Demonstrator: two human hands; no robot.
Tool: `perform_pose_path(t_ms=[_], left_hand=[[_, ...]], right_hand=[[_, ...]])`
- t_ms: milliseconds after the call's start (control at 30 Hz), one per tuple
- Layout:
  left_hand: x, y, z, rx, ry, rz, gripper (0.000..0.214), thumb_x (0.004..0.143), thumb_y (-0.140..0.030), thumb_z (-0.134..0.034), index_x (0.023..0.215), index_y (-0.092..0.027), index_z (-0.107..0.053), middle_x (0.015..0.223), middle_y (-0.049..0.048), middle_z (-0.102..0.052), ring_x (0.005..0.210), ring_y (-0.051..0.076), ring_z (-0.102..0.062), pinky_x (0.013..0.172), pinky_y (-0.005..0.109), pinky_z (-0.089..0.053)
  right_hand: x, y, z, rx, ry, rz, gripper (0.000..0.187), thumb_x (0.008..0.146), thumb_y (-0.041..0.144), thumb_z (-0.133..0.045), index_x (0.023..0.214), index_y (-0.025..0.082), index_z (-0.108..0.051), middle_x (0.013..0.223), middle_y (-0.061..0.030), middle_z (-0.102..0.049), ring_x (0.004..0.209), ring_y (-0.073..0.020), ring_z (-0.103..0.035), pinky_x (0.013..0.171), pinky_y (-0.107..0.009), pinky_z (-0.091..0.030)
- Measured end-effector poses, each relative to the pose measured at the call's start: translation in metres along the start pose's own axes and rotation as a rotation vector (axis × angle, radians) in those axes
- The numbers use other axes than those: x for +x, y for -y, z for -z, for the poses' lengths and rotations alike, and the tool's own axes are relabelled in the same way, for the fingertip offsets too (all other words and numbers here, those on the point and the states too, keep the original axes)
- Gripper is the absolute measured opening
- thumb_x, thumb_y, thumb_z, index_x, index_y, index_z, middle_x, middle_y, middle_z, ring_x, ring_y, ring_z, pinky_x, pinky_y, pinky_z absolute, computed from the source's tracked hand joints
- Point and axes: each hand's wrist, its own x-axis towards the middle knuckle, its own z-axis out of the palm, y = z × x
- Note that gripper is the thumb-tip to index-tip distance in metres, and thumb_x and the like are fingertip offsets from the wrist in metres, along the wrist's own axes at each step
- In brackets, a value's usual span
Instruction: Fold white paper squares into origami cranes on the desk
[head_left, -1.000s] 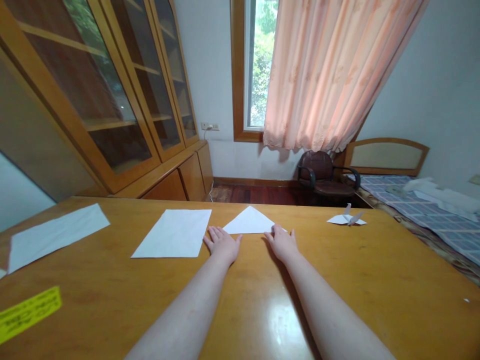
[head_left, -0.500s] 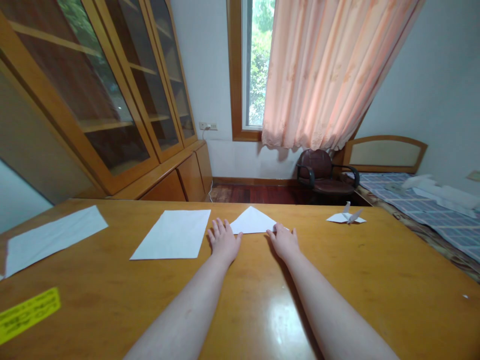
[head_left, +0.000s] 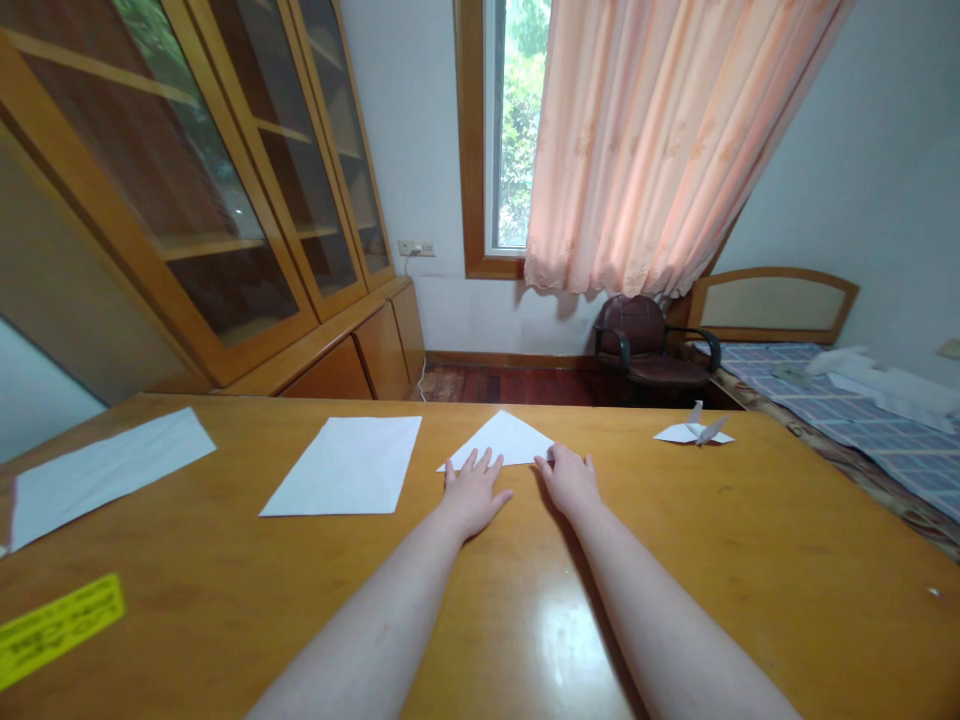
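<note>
both forearms stretch forward, left hand (head_left: 474, 490) and right hand (head_left: 570, 480) flat, fingers spread.

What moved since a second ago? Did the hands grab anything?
The left hand slid right along the near edge of the folded paper triangle, so the triangle's left corner now shows. It lies flat, fingertips on the paper. The right hand stayed on the triangle's right corner. Nothing was picked up or let go. The triangle, the flat sheet and the small folded paper lie as before.
</note>
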Motion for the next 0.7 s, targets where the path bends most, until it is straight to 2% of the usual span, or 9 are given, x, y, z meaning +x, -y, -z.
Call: perform_pose_path(t_ms=[133,300,433,500,567,633,700], left_hand=[[-0.0019,-0.0014,-0.0005,0.02,-0.001,0.079,0.071,0.081,-0.068,-0.028,0.144,-0.037,-0.017,0.154,0.004,-0.011,0.139,0.038,-0.006,0.096,0.076,-0.005],[-0.0027,-0.0018,-0.0005,0.037,-0.014,0.147,0.075,0.078,-0.073,-0.026,0.144,-0.037,-0.018,0.154,0.0069,-0.012,0.139,0.041,-0.004,0.095,0.077,-0.004],[-0.0001,0.0013,-0.0021,0.07,-0.061,0.075,0.074,0.082,-0.067,-0.027,0.145,-0.028,-0.021,0.154,0.0086,-0.012,0.14,0.034,-0.001,0.105,0.067,-0.001],[0.0008,0.0023,-0.0021,0.057,-0.046,0.018,0.072,0.085,-0.062,-0.029,0.145,-0.024,-0.021,0.154,0.0084,-0.011,0.141,0.03,-0.004,0.109,0.059,-0.004],[0.001,0.0026,-0.0017,0.04,-0.023,-0.004,0.07,0.086,-0.06,-0.03,0.145,-0.024,-0.02,0.154,0.0088,-0.013,0.141,0.029,-0.008,0.11,0.057,-0.008],[0.0006,0.0025,-0.0019,0.039,-0.021,-0.017,0.069,0.086,-0.059,-0.031,0.145,-0.026,-0.021,0.153,0.0087,-0.015,0.14,0.03,-0.011,0.11,0.057,-0.009],[0.0004,0.0026,-0.0031,0.044,-0.036,-0.031,0.067,0.086,-0.059,-0.031,0.145,-0.028,-0.022,0.153,0.0082,-0.016,0.14,0.03,-0.011,0.109,0.058,-0.009]], right_hand=[[-0.0012,0.0007,0.0017,0.005,0.002,-0.005,0.034,0.089,0.047,-0.04,0.098,0.018,-0.056,0.109,-0.0107,-0.062,0.104,-0.0246,-0.055,0.102,-0.05,-0.02],[-0.0011,0.0017,0.0018,0.005,0.009,-0.01,0.034,0.089,0.047,-0.04,0.098,0.019,-0.056,0.11,-0.011,-0.062,0.103,-0.0244,-0.055,0.102,-0.049,-0.019],[0.0005,0.0008,0.0003,-0.006,0.001,-0.001,0.033,0.088,0.046,-0.041,0.097,0.018,-0.057,0.107,-0.0108,-0.063,0.102,-0.0246,-0.056,0.099,-0.047,-0.024],[0.0005,0.0006,0.0006,-0.01,-0.006,0.006,0.034,0.088,0.046,-0.042,0.097,0.017,-0.058,0.106,-0.0115,-0.064,0.1,-0.0244,-0.056,0.097,-0.044,-0.029],[-0.0008,0.0017,0.002,-0.016,-0.021,0.01,0.035,0.089,0.045,-0.041,0.099,0.017,-0.06,0.107,-0.0126,-0.064,0.102,-0.025,-0.056,0.098,-0.045,-0.028],[-0.0037,0.0045,0.0038,-0.014,-0.042,0.074,0.037,0.089,0.043,-0.041,0.108,0.017,-0.059,0.117,-0.0137,-0.061,0.111,-0.0256,-0.052,0.103,-0.049,-0.021],[-0.0076,0.0084,0.0045,0.01,-0.016,0.255,0.04,0.091,0.04,-0.04,0.124,0.02,-0.052,0.135,-0.0124,-0.049,0.125,-0.0237,-0.042,0.108,-0.048,-0.012]])
